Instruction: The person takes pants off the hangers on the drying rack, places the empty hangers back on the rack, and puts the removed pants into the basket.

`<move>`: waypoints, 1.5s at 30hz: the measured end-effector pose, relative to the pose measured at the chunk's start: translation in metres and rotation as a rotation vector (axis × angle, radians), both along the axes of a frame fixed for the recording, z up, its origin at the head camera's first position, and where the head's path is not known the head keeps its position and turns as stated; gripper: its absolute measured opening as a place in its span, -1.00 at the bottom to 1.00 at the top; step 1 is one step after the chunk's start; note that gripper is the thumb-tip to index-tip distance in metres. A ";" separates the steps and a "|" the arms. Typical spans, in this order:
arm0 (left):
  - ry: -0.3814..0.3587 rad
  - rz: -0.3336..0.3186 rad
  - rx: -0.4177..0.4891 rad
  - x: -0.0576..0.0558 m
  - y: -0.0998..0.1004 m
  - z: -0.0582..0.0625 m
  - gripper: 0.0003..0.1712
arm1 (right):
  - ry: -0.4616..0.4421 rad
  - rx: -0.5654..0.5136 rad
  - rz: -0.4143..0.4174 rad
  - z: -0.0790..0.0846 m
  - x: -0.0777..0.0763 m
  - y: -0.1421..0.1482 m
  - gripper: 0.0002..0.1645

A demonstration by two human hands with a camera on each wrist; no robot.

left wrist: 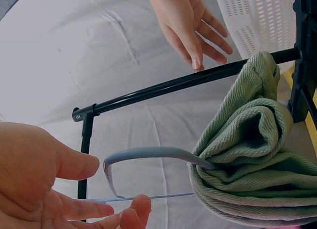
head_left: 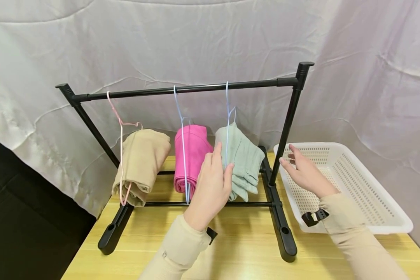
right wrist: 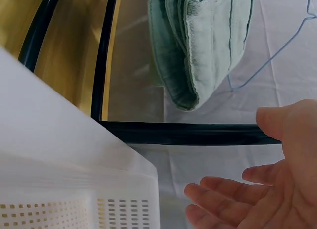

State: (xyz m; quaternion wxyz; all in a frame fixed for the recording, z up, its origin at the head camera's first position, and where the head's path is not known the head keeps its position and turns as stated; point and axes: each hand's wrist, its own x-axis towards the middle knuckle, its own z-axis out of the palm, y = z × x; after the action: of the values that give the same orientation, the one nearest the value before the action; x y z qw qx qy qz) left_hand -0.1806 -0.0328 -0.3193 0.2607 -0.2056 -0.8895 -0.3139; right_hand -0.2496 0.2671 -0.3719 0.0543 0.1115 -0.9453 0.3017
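Observation:
A pale green folded garment (head_left: 243,159), perhaps pants, hangs over a blue hanger (head_left: 227,116) on the black rack. Just in front of it is my left hand (head_left: 211,182), thumb spread from the fingers. In the left wrist view, the hanger's bent end (left wrist: 148,152) lies beside that thumb and the fingertips, and nothing is gripped. My right hand (head_left: 306,173) reaches over the near-left part of a white basket (head_left: 367,186), beside the rack's right post (head_left: 287,124). Its fingers are spread and hold nothing, as the right wrist view also shows.
Left along the rail (head_left: 147,92) hang a bright pink folded garment (head_left: 196,151) on another blue hanger and a tan one (head_left: 148,151) on a pink hanger. The rack's black feet (head_left: 285,241) stand on the wooden table (head_left: 245,249). A pale curtain (head_left: 196,42) hangs close behind.

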 end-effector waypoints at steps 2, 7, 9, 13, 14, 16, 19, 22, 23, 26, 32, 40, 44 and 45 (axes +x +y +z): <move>-0.003 0.001 0.001 -0.001 0.000 -0.001 -0.30 | -0.001 -0.011 -0.004 -0.001 -0.002 0.000 -0.06; -0.051 -0.004 0.017 -0.005 0.001 -0.002 -0.28 | 0.006 -0.046 -0.007 -0.005 -0.008 -0.003 -0.10; -0.068 -0.007 0.024 -0.006 0.002 -0.002 -0.28 | 0.016 -0.058 -0.008 -0.006 -0.009 -0.004 -0.13; -0.083 -0.014 0.034 -0.009 0.003 -0.003 -0.31 | 0.053 -0.069 -0.009 -0.007 -0.012 -0.006 -0.19; -0.086 -0.013 0.035 -0.010 0.004 -0.003 -0.32 | 0.059 -0.070 -0.010 -0.007 -0.012 -0.007 -0.19; -0.093 -0.014 0.044 -0.012 0.004 -0.003 -0.33 | 0.061 -0.081 -0.012 -0.007 -0.013 -0.007 -0.20; -0.109 -0.016 0.063 -0.014 0.005 -0.003 -0.34 | 0.059 -0.104 -0.017 -0.008 -0.014 -0.008 -0.19; -0.119 -0.021 0.079 -0.016 0.006 -0.003 -0.36 | 0.062 -0.124 -0.027 -0.009 -0.015 -0.010 -0.19; -0.121 -0.025 0.085 -0.016 0.006 -0.004 -0.37 | 0.066 -0.129 -0.029 -0.009 -0.016 -0.011 -0.19; -0.108 -0.037 0.095 -0.018 0.007 -0.005 -0.41 | 0.087 -0.140 -0.037 -0.011 -0.017 -0.013 -0.22; -0.082 -0.060 0.112 -0.022 0.008 -0.007 -0.47 | 0.135 -0.184 -0.044 -0.014 -0.019 -0.014 -0.34; -0.107 -0.070 0.120 -0.024 0.009 -0.007 -0.52 | 0.139 -0.235 -0.075 -0.017 -0.024 -0.019 -0.40; -0.125 -0.074 0.129 -0.024 0.010 -0.006 -0.57 | 0.143 -0.237 -0.084 -0.020 -0.027 -0.021 -0.43; -0.133 -0.074 0.134 -0.024 0.010 -0.005 -0.57 | 0.145 -0.235 -0.085 -0.020 -0.027 -0.021 -0.43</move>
State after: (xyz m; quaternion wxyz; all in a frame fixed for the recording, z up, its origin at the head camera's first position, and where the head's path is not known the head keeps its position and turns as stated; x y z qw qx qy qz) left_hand -0.2047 -0.0230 -0.3248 0.2025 -0.1992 -0.8737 -0.3949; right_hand -0.2768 0.2464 -0.3924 0.1479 0.0857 -0.9010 0.3988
